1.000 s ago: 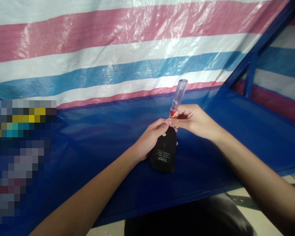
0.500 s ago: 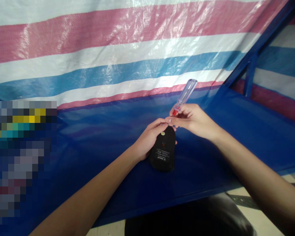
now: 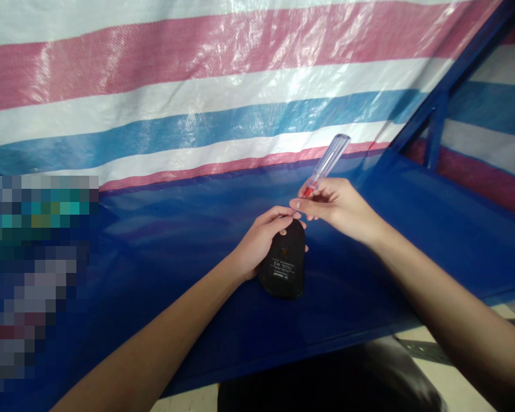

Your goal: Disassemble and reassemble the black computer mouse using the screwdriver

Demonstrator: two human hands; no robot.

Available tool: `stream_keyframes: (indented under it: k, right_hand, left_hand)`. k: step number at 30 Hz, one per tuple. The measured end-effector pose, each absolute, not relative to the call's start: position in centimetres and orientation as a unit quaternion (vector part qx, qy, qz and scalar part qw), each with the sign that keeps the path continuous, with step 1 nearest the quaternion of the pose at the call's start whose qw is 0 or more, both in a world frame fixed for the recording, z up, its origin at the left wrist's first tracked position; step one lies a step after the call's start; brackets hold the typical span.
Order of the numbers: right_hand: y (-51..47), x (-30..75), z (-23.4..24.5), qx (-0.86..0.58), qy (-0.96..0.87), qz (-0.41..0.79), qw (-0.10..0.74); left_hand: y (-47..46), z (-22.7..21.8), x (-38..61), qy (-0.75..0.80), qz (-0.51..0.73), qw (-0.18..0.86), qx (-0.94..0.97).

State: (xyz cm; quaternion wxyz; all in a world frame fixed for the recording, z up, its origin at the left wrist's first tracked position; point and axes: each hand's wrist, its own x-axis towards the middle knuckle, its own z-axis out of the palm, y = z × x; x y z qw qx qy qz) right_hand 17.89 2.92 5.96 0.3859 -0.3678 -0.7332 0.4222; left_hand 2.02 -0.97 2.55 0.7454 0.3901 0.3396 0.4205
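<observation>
A black computer mouse (image 3: 284,264) lies upside down on the blue table (image 3: 163,269), its label facing up. My left hand (image 3: 260,240) wraps around its left side and far end, holding it steady. My right hand (image 3: 332,207) pinches a screwdriver (image 3: 326,165) near the red collar of its clear plastic handle. The handle tilts up and to the right. The screwdriver's shaft and tip are hidden behind my fingers, just above the far end of the mouse.
A striped pink, white and blue tarp (image 3: 223,80) hangs behind the table. A blue metal frame post (image 3: 438,123) rises at the right. A blurred patch (image 3: 34,274) covers the left part of the table. Floor (image 3: 416,349) shows past the near edge.
The screwdriver handle has tilted further to the right and my right hand has lifted slightly up off the mouse. My left hand and the mouse have stayed put.
</observation>
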Motion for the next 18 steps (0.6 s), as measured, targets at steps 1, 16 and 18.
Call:
stream_keyframes:
  k: [1,16,18]
  right_hand:
    - [2.91,17.88,6.0,-0.37,-0.729,0.42,0.394]
    - [3.1,18.22,6.27,-0.406,-0.709,0.401,0.414]
    - [3.1,18.23,6.24,-0.409,-0.712,0.399,0.409]
  left_hand:
    - [-0.96,2.54,2.0,0.34,0.421,0.745,0.39]
    - [-0.8,2.12,1.85,0.329,0.409,0.755,0.394]
    - [-0.73,2.08,1.82,0.326,0.41,0.758,0.39]
